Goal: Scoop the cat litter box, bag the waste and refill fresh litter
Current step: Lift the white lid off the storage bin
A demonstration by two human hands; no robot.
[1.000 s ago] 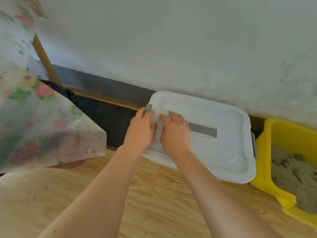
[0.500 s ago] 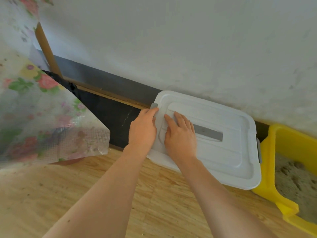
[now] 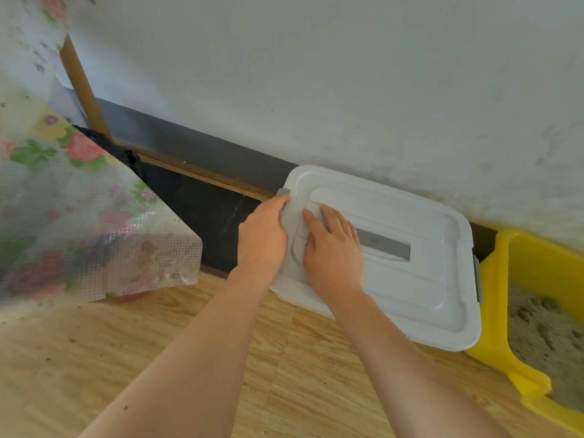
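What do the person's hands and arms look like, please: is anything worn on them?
The left hand and right hand are bare: no gloves, rings or watch show. The left arm and right arm are bare too, no sleeve in view.

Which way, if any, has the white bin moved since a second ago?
No. The white bin still sits against the wall, its right side beside the yellow litter box; only the camera shifted.

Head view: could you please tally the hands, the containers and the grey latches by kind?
Hands: 2, left hand, right hand
White bin: 1
Yellow litter box: 1
Grey latches: 2, left latch, right latch
Total: 6
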